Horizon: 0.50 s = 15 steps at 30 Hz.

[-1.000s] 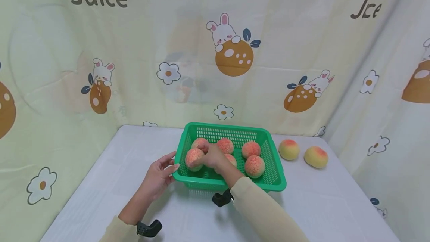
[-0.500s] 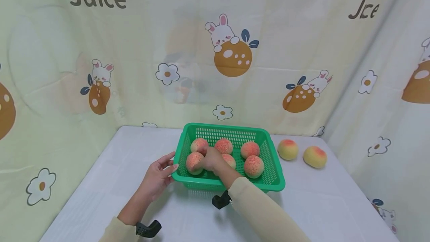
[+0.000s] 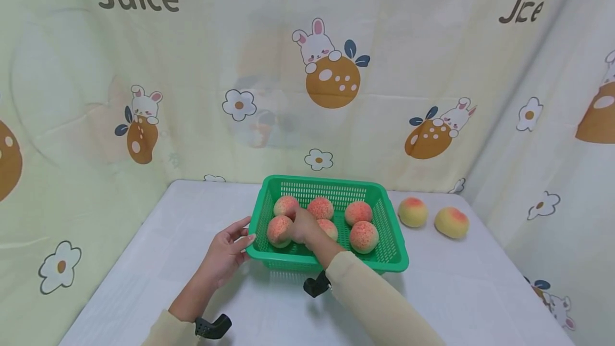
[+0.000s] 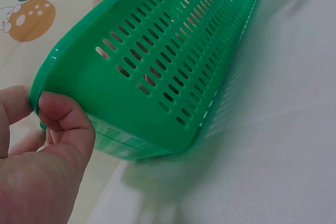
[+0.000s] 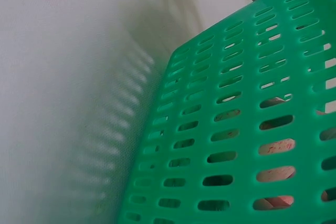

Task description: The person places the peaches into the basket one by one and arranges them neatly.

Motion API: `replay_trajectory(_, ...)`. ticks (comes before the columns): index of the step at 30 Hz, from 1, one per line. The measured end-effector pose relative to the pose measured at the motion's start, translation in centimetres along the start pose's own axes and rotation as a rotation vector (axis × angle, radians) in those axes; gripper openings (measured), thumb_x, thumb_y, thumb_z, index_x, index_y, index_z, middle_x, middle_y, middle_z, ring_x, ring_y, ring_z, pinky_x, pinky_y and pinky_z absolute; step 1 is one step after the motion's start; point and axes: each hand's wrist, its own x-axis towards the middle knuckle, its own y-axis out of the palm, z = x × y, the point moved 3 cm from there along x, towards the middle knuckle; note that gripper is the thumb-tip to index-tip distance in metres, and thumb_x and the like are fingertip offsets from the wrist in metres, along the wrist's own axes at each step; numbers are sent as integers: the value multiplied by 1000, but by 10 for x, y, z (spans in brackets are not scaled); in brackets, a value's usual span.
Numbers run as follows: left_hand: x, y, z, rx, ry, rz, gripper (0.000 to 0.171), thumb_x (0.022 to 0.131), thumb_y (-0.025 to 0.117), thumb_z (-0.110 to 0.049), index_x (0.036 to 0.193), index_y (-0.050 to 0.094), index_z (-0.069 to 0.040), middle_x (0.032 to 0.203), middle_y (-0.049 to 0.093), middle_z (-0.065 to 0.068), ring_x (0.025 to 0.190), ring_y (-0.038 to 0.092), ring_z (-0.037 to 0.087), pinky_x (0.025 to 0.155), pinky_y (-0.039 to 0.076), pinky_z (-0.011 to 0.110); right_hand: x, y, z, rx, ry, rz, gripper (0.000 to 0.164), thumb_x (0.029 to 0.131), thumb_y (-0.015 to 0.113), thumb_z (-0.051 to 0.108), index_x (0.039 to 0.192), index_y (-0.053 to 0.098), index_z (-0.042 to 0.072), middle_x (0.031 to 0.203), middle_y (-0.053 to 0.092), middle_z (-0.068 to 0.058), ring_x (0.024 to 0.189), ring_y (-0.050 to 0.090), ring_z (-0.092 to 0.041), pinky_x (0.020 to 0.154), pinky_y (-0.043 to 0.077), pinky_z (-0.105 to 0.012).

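Observation:
A green plastic basket (image 3: 336,261) with slotted walls stands on the table, with several pink-red speckled peaches inside. My left hand (image 3: 229,250) grips its left rim at the front corner; in the left wrist view the thumb and fingers (image 4: 65,116) pinch the rim. Reaching over the front wall, my right hand (image 3: 304,226) holds the front-left peach (image 3: 277,231), its thumb along the near side. A back-left peach (image 3: 285,205) sits just behind that hand, and a front-middle peach (image 3: 329,228) is partly covered by it. The right wrist view mostly shows the basket's slotted wall (image 5: 247,145), which hides the right fingers.
Two yellow peaches with red tops, one nearer peach (image 3: 412,212) and one farther right (image 3: 451,222), lie on the white table (image 3: 461,282) right of the basket. A printed curtain (image 3: 202,68) hangs behind and along both sides.
My right hand has lowered the front-left peach a little onto the basket floor, and its fingers have come down with it. The left hand keeps its grip on the rim.

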Motion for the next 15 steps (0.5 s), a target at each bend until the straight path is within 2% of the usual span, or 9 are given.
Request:
replay_trajectory(5, 0, 0, -2, -1, 14, 20, 59, 100, 62, -4, 156, 42, -10, 115, 46, 6, 97, 60, 13, 79, 61, 24, -1, -2, 3, -22, -11, -4, 58, 80, 81, 7, 133, 56, 5, 123, 64, -12, 104, 57, -25, 94, 54, -45)
replay_trajectory(15, -1, 0, -1, -2, 9, 37, 60, 100, 61, -4, 157, 40, -10, 115, 46, 6, 97, 58, 13, 79, 60, 23, -7, -3, 4, -14, -13, 7, 61, 82, 82, 9, 137, 54, 3, 128, 61, -16, 112, 57, -27, 101, 53, -49)
